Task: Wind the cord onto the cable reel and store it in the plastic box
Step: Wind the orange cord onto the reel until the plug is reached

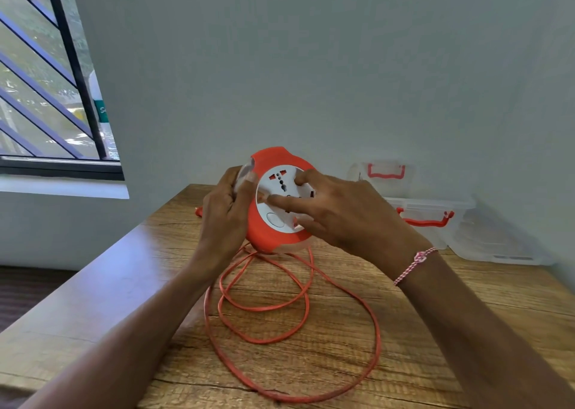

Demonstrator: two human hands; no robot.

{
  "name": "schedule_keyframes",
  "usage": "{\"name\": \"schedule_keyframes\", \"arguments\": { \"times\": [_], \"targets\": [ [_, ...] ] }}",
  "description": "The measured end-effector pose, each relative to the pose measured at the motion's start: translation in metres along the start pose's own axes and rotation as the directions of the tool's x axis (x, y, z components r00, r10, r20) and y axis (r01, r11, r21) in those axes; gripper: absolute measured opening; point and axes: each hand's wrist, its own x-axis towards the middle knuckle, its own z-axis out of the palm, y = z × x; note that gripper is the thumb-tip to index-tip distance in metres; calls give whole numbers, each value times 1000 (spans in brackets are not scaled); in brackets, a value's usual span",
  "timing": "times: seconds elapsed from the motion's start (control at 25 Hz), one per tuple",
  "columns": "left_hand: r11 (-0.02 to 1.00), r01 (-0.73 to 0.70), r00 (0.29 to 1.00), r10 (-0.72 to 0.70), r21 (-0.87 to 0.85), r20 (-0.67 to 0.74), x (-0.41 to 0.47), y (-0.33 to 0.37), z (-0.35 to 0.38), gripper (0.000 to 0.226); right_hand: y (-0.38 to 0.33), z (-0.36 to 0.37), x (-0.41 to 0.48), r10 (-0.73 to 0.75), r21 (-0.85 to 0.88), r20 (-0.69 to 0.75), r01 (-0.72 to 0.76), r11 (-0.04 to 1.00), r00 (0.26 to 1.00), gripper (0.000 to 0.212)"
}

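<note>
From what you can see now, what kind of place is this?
Probably a room in a home or small office: a wooden table stands against a plain wall beside a barred window, with clear plastic boxes on it.

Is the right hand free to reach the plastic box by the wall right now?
Probably yes: the plastic box stands just beyond the right hand, with nothing lying between. But the hand rests on the cable reel, so it must leave that first.

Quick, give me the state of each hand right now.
The left hand is closed, gripping the cable reel by its edge.
The right hand is open, its fingers pressing on the white socket face.
</note>
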Motion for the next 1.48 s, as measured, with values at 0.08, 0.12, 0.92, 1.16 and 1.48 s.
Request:
{"name": "schedule_keyframes", "arguments": {
  "times": [0.08, 0.12, 0.92, 1.16, 1.48],
  "targets": [
    [1000, -23, 999, 23, 2, 27, -1, 0, 1, 40, 0, -3, -1, -8, -22, -64, 7, 1000, 998, 56],
    [999, -38, 999, 38, 5, 38, -2, 1, 2, 42, 0, -4, -1, -4, -25, -97, 2, 1000, 995, 55],
    [999, -31, 982, 33, -11, 187, 19, -2, 6, 33, 2, 8, -3, 155, 143, -86, -142, 980, 984, 55],
    [997, -4, 987, 17, -80, 159, 12, -9, -6, 27, 0, 7, -2, -17, -3, -68, 16, 1000, 998, 63],
    [997, -64, 988, 69, -39, 141, 5, -2, 0, 30, -15, 5, 0, 270, 218, -202, -226, 950, 941, 62]
  ]
}}
